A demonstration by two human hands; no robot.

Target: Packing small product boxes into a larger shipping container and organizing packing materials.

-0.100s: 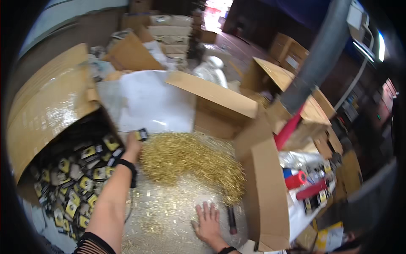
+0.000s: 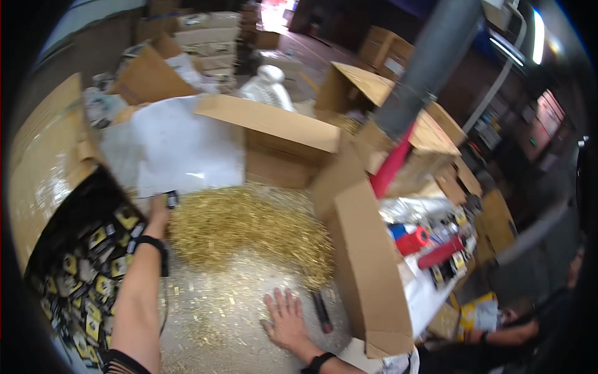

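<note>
My left hand (image 2: 159, 213) is closed on a small black pack (image 2: 171, 199) at the left rim of a heap of short gold metallic pieces (image 2: 249, 224). The pack looks like those in the carton, but its details are blurred. Flat on the pale work surface (image 2: 218, 305) lies my right hand (image 2: 288, 321), fingers spread and holding nothing, among scattered gold pieces. A dark rod-like handle (image 2: 322, 313) lies just right of it, its far end against the heap. Left of my left forearm, a black-lined carton (image 2: 71, 193) holds many small black-and-yellow packs (image 2: 93, 293).
An open cardboard box (image 2: 367, 262) borders the heap on the right and back. A white sheet (image 2: 190, 143) lies behind my left hand. Beyond stand a grey post (image 2: 430, 75) and rolls, one red (image 2: 412, 240). At lower right, another person's arm (image 2: 507, 335) shows.
The whole scene has shifted left in the picture, and more of the other person shows at lower right. Both hands keep about the same places beside the heap and the dark handle.
</note>
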